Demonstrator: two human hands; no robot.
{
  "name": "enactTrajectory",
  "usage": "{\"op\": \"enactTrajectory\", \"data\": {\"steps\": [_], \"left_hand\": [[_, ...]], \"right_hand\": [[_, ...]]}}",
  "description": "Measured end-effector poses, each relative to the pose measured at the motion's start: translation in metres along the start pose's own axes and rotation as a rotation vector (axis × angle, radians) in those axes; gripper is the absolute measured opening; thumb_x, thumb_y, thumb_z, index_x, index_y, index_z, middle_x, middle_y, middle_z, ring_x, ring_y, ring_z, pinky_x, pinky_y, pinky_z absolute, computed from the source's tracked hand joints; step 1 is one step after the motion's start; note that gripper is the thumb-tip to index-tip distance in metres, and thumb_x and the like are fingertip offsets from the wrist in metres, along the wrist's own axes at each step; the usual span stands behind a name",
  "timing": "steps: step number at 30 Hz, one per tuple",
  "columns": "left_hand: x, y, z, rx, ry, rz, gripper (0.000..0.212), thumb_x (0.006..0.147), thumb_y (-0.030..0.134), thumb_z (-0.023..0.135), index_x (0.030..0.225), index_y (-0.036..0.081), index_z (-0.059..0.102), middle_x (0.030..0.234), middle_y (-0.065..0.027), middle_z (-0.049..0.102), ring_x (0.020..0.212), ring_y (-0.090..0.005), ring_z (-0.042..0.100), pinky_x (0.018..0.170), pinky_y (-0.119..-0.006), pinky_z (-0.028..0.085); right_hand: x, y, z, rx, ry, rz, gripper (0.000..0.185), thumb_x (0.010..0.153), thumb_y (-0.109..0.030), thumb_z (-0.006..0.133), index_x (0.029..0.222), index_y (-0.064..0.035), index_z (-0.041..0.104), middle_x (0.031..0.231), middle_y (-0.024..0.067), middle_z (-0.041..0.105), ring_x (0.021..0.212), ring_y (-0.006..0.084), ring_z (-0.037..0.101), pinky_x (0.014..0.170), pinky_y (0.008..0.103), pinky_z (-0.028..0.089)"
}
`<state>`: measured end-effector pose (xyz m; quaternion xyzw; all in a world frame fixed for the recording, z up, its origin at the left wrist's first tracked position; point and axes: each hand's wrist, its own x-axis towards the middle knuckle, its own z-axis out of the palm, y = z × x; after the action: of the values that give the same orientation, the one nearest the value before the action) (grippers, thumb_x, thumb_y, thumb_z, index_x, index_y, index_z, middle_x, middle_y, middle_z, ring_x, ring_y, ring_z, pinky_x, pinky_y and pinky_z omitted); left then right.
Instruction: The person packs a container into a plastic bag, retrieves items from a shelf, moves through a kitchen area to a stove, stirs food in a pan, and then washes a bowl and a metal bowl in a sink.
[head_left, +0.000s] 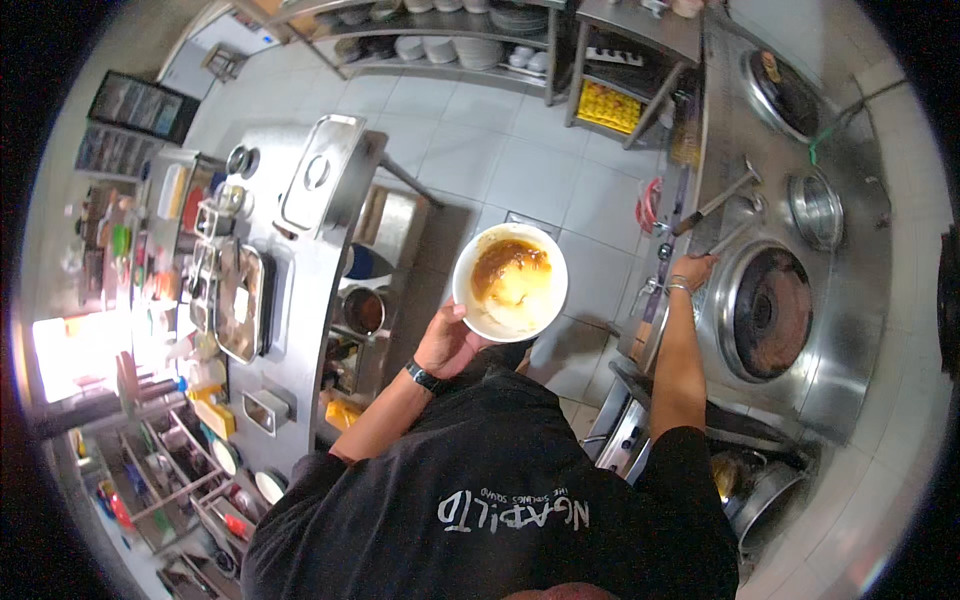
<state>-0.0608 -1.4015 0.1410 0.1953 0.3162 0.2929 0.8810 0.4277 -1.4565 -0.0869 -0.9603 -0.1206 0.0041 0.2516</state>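
A white bowl (556, 300) holds pale yellow food topped with brown sauce. My left hand (448, 341) grips the bowl's near left rim, thumb on the edge. Out to the right, my right hand (694, 271) is at the steel stove counter, around the end of a metal utensil's handle (731, 236); its fingers are partly hidden. Beside it lies a utensil with a wooden grip (688, 223). Just right of my right hand sits a large round wok (772, 315) with a dark, wet-looking inside.
A steel worktop (289, 315) on the left bears a lidded steel container (319, 172) and a rectangular tray (241, 304). A metal pot (815, 210) and another wok (784, 94) are set in the stove counter. Shelves (450, 26) with stacked dishes stand ahead.
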Motion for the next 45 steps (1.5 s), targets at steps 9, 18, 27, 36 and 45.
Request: {"op": "enactTrajectory", "data": {"steps": [9, 18, 27, 36, 45], "left_hand": [[-0.005, 0.012, 0.007, 0.237, 0.175, 0.253, 0.07, 0.082, 0.024, 0.067, 0.142, 0.01, 0.032, 0.139, -0.0127, 0.045, 0.124, -0.0301, 0.051, 0.098, -0.053, 0.047], [-0.017, 0.007, 0.014, 0.032, 0.084, 0.072, 0.059, 0.088, 0.021, 0.062, 0.137, 0.003, 0.035, 0.126, -0.0147, 0.054, 0.111, -0.0294, 0.061, 0.088, -0.049, 0.057], [-0.008, -0.047, 0.054, 0.414, -0.209, -0.028, 0.069, 0.079, 0.025, 0.069, 0.137, 0.005, 0.04, 0.131, -0.0128, 0.05, 0.122, -0.0254, 0.051, 0.098, -0.044, 0.048], [-0.041, -0.176, 0.128, 0.597, -0.649, -0.679, 0.069, 0.083, 0.024, 0.067, 0.14, 0.0, 0.035, 0.129, -0.0162, 0.052, 0.113, -0.0247, 0.059, 0.088, -0.038, 0.057], [-0.112, -0.264, 0.139, 0.898, -1.009, -0.975, 0.065, 0.093, 0.041, 0.06, 0.142, 0.006, 0.036, 0.125, -0.0211, 0.056, 0.109, -0.0287, 0.06, 0.09, -0.043, 0.054]], "right_hand": [[0.011, -0.027, 0.027, -0.155, -0.22, -0.059, 0.093, 0.073, -0.016, 0.066, 0.143, 0.0137, 0.013, 0.143, 0.0367, 0.028, 0.131, 0.0463, 0.035, 0.11, 0.0475, 0.032], [-0.007, -0.017, 0.015, -0.244, -0.244, -0.093, 0.102, 0.074, -0.045, 0.075, 0.143, 0.0101, 0.024, 0.145, 0.03, 0.033, 0.134, 0.0438, 0.032, 0.112, 0.0474, 0.029], [-0.222, -0.017, -0.236, 1.283, -1.09, 0.185, 0.077, 0.089, -0.065, 0.049, 0.142, -0.0097, 0.037, 0.137, 0.0085, 0.049, 0.118, 0.0239, 0.053, 0.084, 0.0515, 0.054], [-0.397, 0.097, -0.392, 1.825, -0.405, 0.529, 0.064, 0.091, -0.007, 0.059, 0.146, -0.0116, 0.029, 0.13, 0.0122, 0.052, 0.107, 0.0309, 0.061, 0.077, 0.0477, 0.06], [-0.527, 0.229, -0.489, 1.492, 0.45, 0.722, 0.054, 0.082, -0.004, 0.056, 0.135, -0.0045, 0.042, 0.128, 0.0154, 0.054, 0.112, 0.034, 0.06, 0.083, 0.0538, 0.059]]}}
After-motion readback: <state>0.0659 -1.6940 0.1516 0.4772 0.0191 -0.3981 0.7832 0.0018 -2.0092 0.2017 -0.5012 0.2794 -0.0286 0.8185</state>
